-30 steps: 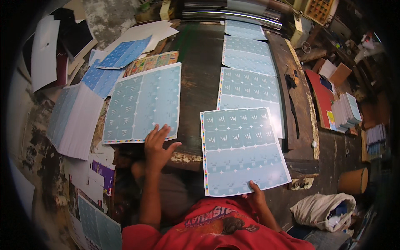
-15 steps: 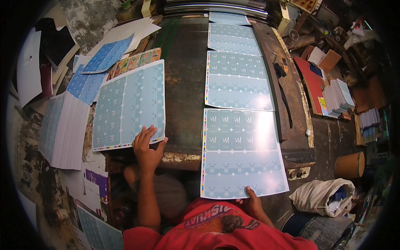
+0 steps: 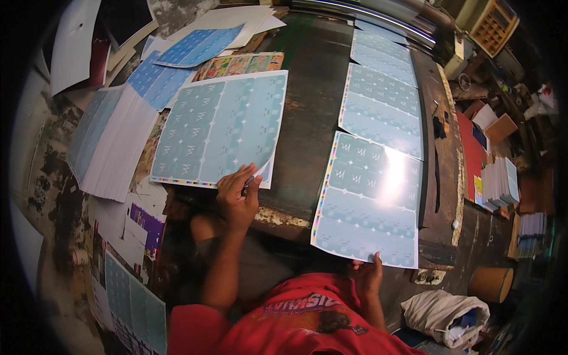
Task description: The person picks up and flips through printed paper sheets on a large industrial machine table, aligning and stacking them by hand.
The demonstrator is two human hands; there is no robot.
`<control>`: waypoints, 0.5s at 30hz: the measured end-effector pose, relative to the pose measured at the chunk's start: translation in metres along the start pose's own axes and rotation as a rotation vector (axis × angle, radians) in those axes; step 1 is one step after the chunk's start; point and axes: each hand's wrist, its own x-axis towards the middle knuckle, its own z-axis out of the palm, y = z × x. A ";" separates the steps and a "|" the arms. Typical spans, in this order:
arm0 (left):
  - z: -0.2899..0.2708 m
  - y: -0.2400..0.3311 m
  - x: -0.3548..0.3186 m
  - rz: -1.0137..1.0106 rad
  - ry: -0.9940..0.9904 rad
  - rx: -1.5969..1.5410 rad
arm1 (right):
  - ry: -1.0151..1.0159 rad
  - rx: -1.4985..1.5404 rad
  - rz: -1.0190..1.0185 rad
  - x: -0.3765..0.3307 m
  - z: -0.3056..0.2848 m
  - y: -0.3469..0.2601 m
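My left hand (image 3: pixel 238 198) pinches the lower right corner of a light blue printed sheet (image 3: pixel 236 127), and that corner curls up off the sheet beneath. My right hand (image 3: pixel 368 276) holds another such printed sheet (image 3: pixel 362 216) by its near edge, thumb on top and fingers mostly hidden underneath. This sheet overhangs the table's near edge. Beyond it, more matching sheets (image 3: pixel 381 100) run in a line away from me toward a shiny metal roller (image 3: pixel 378 21).
A dark worn table (image 3: pixel 307 106) lies between the two sheets. At the left stand a tall stack of printed sheets (image 3: pixel 118 142) and blue sheets (image 3: pixel 201 47). On the right are a white sack (image 3: pixel 441 316), a brown drum (image 3: pixel 491 284) and stacked paper (image 3: pixel 500 180).
My left hand has closed on the left sheet's corner and lifted it into a curl. My right hand keeps its hold on the right sheet. The whole view has shifted and tilted.
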 end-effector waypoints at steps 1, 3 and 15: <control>0.001 0.001 0.000 -0.033 0.028 -0.025 | 0.044 -0.010 -0.010 0.003 0.000 0.003; 0.003 0.000 -0.001 -0.107 0.102 -0.067 | 0.135 -0.024 -0.037 0.008 0.002 0.007; 0.008 -0.008 -0.008 -0.357 0.224 -0.236 | -0.425 -0.175 -0.058 0.031 0.155 -0.040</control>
